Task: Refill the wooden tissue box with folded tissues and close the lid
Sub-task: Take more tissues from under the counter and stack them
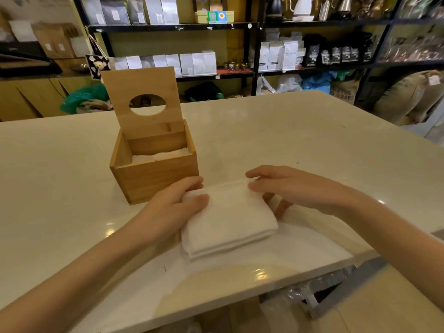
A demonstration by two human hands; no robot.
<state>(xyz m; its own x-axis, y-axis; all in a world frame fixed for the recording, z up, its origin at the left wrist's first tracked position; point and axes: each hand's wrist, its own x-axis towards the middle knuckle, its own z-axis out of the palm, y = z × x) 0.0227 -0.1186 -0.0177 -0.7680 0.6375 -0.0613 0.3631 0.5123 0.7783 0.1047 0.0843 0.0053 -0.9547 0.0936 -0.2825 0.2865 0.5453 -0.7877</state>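
The square wooden tissue box (153, 169) stands just beyond the left hand (173, 207), its flat wooden lid with the oval hole (144, 102) raised upright at the back. Some white tissue already lies inside, well below the rim, so the refill looks partly done at most. The stack of folded white tissues (228, 217) sits on the surface between the two hands, not yet in the box. The left hand grips its left edge, thumb on top and fingers curled round the far side. The right hand (288, 191) arches over the right end, fingertips touching the top fold; whether it pinches the stack I cannot tell. What seems left: lift the stack, set it in the box, and lower the lid.

The glossy cream-white surface (312, 145) stretches far beyond both hands. Behind the box stand black metal shelves (254, 44) of white and dark pouches, with kettles above, and sacks on the floor to the right.
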